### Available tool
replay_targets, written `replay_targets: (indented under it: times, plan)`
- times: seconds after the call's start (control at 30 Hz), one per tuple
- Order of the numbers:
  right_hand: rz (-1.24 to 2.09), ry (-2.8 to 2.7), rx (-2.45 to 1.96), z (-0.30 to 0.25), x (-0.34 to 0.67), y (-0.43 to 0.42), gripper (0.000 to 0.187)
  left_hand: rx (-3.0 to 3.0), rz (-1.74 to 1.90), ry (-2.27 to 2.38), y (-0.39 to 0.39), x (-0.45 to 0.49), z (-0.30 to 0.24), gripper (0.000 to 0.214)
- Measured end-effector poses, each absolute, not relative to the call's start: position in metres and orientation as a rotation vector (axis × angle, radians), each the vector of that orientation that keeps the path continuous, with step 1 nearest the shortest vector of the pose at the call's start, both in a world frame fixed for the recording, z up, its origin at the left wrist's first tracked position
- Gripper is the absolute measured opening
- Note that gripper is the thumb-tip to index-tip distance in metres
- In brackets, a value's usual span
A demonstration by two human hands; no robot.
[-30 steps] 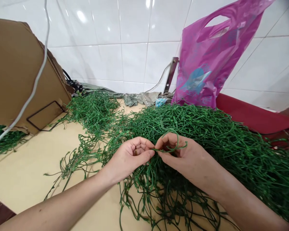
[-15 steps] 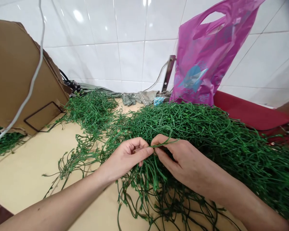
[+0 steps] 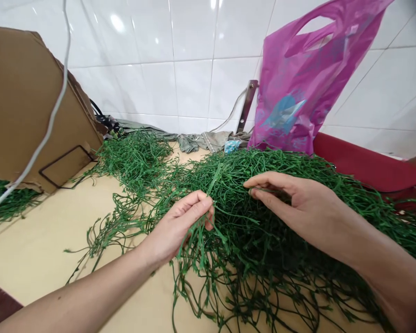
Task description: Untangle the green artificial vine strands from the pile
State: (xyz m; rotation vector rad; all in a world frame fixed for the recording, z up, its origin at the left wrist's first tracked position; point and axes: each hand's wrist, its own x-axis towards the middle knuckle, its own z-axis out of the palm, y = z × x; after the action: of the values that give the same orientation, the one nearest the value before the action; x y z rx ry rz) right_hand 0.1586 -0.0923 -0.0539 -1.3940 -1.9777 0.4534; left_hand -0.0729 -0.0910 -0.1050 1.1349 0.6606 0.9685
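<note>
My left hand (image 3: 187, 222) is closed, thumb and fingers pinching a small bunch of thin green stems (image 3: 198, 245) that look like artificial plant sprigs. One stem's flat leafy tip sticks up above the thumb, and forked ends hang below the fingers. To the right, my right hand (image 3: 298, 199) hovers over the large heap of green stems (image 3: 235, 171). Its thumb and forefinger stretch out with their tips close but slightly apart, and no stem shows between them. Loose stems trail from the heap toward the front edge.
A smaller pile of stems (image 3: 135, 157) lies at back left beside a cardboard box (image 3: 31, 101) with a wire frame (image 3: 64, 164). A white cable (image 3: 60, 92) hangs in front. Behind the heap stand a pink plastic bag (image 3: 298, 83) and a red case (image 3: 364, 162), near the tiled wall.
My right hand has parted from my left and moved right, its fingertips no longer at the stem. The left hand keeps the stems, one of which now points upward. The view shifted slightly.
</note>
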Motion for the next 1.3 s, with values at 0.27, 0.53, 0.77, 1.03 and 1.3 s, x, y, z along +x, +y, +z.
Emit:
replay_targets:
  times: [0.27, 0.53, 0.77, 1.03, 1.3]
  plan:
    - [0.423, -2.028, -1.426, -0.051, 0.125, -0.117, 0.027, 1.459, 0.906, 0.784, -0.095, -0.071, -0.102, 0.028]
    - [0.899, -1.951, -1.385, -0.072, 0.11, -0.115, 0.008, 1.918, 0.856, 0.902, -0.098, -0.072, -0.101, 0.029]
    - [0.196, -2.317, -1.467, -0.08, 0.105, -0.123, 0.024, 2.155, 0.8, 0.995, -0.1, -0.074, -0.1, 0.032]
    - [0.335, -2.392, -1.34, -0.07, 0.109, -0.127, 0.031, 1.857, 0.76, 0.826, -0.092, -0.078, -0.098, 0.043]
    - [1.369, -2.022, -0.991, -0.049, 0.121, -0.118, 0.05, 1.045, 0.639, 0.384, -0.102, -0.076, -0.096, 0.044]
